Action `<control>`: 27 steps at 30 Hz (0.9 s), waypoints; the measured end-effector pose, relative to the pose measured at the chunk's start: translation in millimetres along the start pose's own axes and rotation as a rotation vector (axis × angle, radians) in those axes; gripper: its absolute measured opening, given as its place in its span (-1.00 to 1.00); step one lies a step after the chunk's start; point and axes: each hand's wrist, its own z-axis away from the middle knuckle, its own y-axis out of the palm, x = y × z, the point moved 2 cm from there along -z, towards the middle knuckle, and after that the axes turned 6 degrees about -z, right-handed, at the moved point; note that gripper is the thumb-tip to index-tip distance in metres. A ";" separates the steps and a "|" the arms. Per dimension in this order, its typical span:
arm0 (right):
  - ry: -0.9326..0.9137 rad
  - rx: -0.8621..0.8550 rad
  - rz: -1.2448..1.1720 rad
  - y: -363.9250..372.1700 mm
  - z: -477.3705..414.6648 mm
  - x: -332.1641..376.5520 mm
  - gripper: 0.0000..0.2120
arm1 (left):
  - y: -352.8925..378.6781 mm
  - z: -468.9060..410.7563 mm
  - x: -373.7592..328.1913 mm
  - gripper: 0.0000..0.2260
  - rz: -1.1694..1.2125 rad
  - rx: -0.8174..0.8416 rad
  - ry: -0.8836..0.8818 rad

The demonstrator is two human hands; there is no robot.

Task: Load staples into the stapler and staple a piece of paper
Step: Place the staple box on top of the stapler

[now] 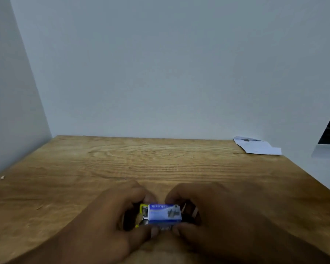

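- Two hands: left hand (111,216), right hand (213,212), at six o'clock.
- One blue staple box (165,214) between them.
- One folded paper (257,146), at two o'clock.
- One wooden table (141,164).

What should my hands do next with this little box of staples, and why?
Probably slide the inner tray out further. Both hands, left and right, grip the blue staple box, whose yellow tray peeks out its left end. The paper waits at the table's far right corner.

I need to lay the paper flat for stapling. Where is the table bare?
Bare: the wide table middle between the hands and back wall, and the left side. Crowded: the near edge, where both hands hold the staple box; folded paper fills the far right corner.
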 end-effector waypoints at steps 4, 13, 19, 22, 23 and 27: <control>0.075 0.016 -0.059 -1.7 -62.4 -36.2 -0.66 | 0.3 -61.7 32.0 -0.77 0.001 -0.073 -0.077; 0.168 -0.081 -0.237 -0.7 -172.6 -92.5 -0.72 | -15.1 -165.3 91.3 -0.77 -0.039 -0.044 -0.158; 0.238 -0.076 -0.270 -9.2 -208.4 -97.3 -0.81 | -25.5 -206.5 104.0 -0.77 -0.054 -0.003 -0.224; 0.260 0.006 -0.248 -13.3 -209.1 -96.8 -0.62 | -29.8 -208.8 104.2 -0.43 -0.052 0.108 -0.290; 0.303 0.035 -0.243 -18.6 -205.9 -96.0 -0.48 | -32.9 -207.5 101.4 -0.33 -0.064 0.142 -0.314; 0.488 0.196 -0.281 -53.8 -175.5 -91.9 -0.24 | -50.6 -202.0 78.9 -0.32 -0.164 0.284 -0.372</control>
